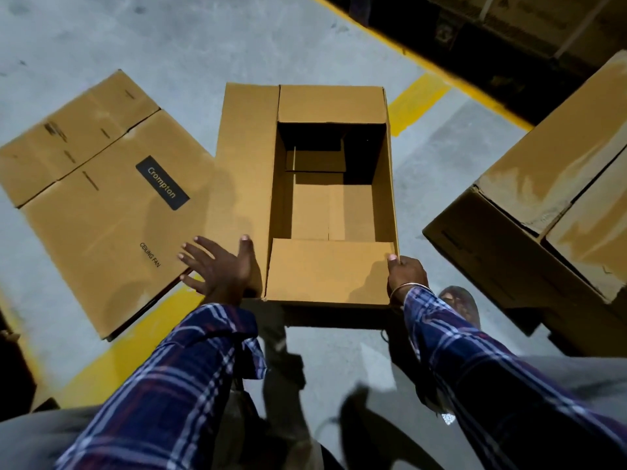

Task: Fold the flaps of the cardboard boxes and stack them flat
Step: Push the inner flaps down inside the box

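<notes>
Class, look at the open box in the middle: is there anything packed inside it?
No. The open box shows only its bare cardboard bottom and inner walls, with nothing lying inside.

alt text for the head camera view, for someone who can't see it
A person in plaid sleeves stands over an open cardboard box on a concrete floor, right hand gripping its near right corner, left hand open against the outspread left flap. A flattened Crompton box lies left; a closed box sits right.

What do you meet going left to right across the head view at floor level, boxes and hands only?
Flattened Crompton box → left hand → open box → right hand → closed boxes.
</notes>
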Tool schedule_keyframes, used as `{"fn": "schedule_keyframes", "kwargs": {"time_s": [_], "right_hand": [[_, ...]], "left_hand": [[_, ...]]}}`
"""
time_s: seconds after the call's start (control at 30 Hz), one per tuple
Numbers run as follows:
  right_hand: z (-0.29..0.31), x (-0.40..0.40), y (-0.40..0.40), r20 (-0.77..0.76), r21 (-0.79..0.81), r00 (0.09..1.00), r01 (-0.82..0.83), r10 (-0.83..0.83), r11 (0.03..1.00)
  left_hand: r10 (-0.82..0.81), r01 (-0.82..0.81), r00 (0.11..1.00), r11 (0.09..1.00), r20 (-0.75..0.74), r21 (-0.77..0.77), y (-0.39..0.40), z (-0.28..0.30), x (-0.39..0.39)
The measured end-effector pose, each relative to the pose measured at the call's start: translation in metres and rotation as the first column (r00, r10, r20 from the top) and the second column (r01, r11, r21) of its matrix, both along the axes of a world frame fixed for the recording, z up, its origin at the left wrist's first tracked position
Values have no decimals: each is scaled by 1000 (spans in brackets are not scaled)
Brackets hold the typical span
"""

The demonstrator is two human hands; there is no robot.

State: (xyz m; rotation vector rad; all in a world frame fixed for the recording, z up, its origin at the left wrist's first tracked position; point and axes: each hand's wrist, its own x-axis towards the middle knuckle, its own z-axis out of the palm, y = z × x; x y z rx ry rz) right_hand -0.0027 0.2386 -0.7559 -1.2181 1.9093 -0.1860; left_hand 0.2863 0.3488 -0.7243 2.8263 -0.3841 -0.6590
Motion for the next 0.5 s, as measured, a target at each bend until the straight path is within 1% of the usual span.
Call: {"fn": "schedule_keyframes", "kwargs": {"time_s": [0.03,0.07,0.1,0.17,0.23,0.3,0.33,0.4,0.5], "right_hand": [[-1,0,1,12,-10,1000,8,-8,1000],[-2,1,2,23,-21,1000,11,-11,1000],[-2,1,3,32,-32,999,8,-7,999],[0,1,5,34,-43,999,-40,42,998],[5,2,1,37,-28,991,-125,126,992],[8,9,-10,81,21,983,-168,166,986],[8,14,-16,111,53,981,-164,157,985],[6,20,-28,167,94,981,-116,99,989],[0,22,-32,193,73,980,-72,57,995]], "left_hand": [[-25,27,996,1000,-90,14,-4,-4,-1],[-62,63,979,998,-196,-3,-8,-10,-1],[-102,91,950,995,-296,-49,-13,-15,-2],[-126,72,883,988,-451,-137,-24,-14,-5],[-123,32,859,982,-497,-189,-32,-14,-7],[-116,-9,838,974,-533,-227,-39,-20,0],[-122,-15,825,972,-553,-236,-42,-22,5],[-187,16,789,959,-586,-284,-47,-26,11],[-236,48,770,948,-592,-314,-53,-26,10]]}}
